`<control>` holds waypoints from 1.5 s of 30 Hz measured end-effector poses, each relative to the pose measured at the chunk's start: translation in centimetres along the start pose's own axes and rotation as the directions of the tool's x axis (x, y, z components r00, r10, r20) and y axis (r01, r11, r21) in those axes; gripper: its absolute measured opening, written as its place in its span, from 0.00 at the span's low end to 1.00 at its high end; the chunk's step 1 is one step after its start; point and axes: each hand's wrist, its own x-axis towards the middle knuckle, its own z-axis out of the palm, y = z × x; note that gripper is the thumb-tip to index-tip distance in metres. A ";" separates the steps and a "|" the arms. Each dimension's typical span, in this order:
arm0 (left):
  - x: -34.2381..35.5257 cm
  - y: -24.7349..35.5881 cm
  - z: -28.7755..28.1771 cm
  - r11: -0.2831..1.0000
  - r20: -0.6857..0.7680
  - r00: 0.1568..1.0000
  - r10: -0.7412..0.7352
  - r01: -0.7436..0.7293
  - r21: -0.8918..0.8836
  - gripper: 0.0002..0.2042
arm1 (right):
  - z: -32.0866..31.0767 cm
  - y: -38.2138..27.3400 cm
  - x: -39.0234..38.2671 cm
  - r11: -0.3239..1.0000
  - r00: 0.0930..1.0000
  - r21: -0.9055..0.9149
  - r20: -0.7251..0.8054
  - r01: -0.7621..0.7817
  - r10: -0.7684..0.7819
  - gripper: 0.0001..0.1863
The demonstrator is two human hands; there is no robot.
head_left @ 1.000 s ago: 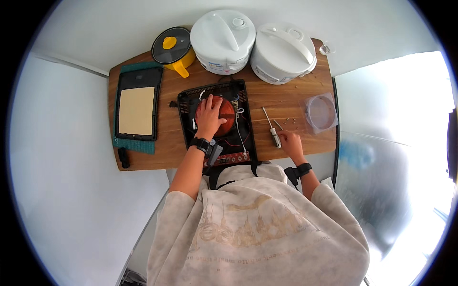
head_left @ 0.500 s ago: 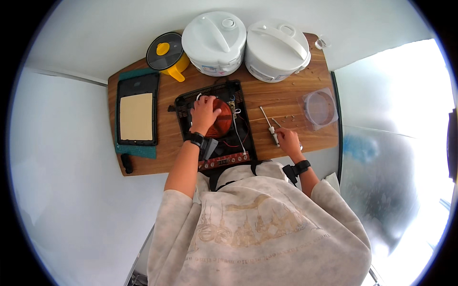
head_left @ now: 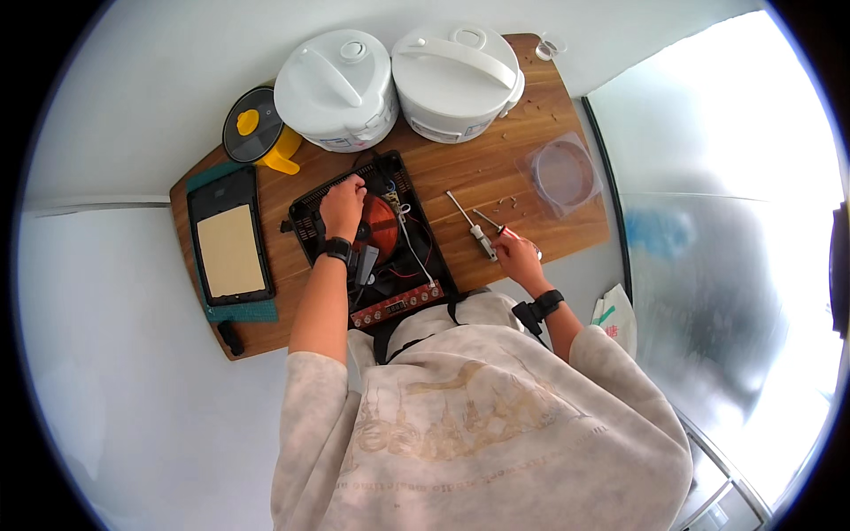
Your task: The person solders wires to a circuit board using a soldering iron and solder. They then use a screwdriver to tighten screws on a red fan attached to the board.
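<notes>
The opened black base of an induction cooker (head_left: 410, 166) lies in front of me, its copper coil (head_left: 382, 232) and wires exposed. My left hand (head_left: 343, 208) reaches over the coil's upper left side, fingers bent and drawn together; whatever they pinch is hidden. By the table's front edge, my right hand (head_left: 520, 257) is closed at the handle of a red-and-white screwdriver (head_left: 507, 233), whose shaft points up and left. Beside it lies another screwdriver (head_left: 479, 234) with a pale handle. Along the base's near edge runs a red control board (head_left: 396, 305).
Two white lidded cookers (head_left: 338, 93) and a yellow pot (head_left: 257, 128) with a dark lid stand at the back. On the left a black-framed panel (head_left: 232, 254) rests on a green mat (head_left: 243, 311). A clear round container (head_left: 564, 173) and scattered screws (head_left: 501, 202) are at right.
The whole view has shifted and turned slightly. My left hand has gone from spread over the coil to bunched at its upper left side. More of the red-and-white handle shows by my right hand.
</notes>
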 end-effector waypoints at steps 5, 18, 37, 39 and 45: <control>-0.1 0.4 -0.3 0.996 0.030 0.999 -0.036 0.034 0.078 0.05 | 0.5 0.8 0.0 0.998 0.998 0.025 -0.014 0.055 -0.055 0.09; 1.8 0.1 0.6 0.964 0.098 0.984 -0.148 0.122 0.237 0.11 | -0.3 0.1 0.0 1.000 1.000 0.025 0.007 0.000 -0.001 0.10; 2.5 3.1 0.3 0.913 0.028 0.978 -0.207 0.183 0.365 0.10 | 0.0 1.1 -0.1 0.999 0.999 0.032 -0.027 -0.040 0.041 0.09; 2.3 3.3 0.2 0.913 0.018 0.980 -0.197 0.177 0.368 0.10 | 0.1 1.2 -0.1 1.000 0.999 0.023 -0.043 -0.020 0.021 0.09; 2.0 2.3 0.2 0.941 0.062 0.993 -0.102 0.076 0.329 0.08 | 0.6 1.4 -0.1 0.999 0.999 0.011 -0.013 -0.035 0.035 0.09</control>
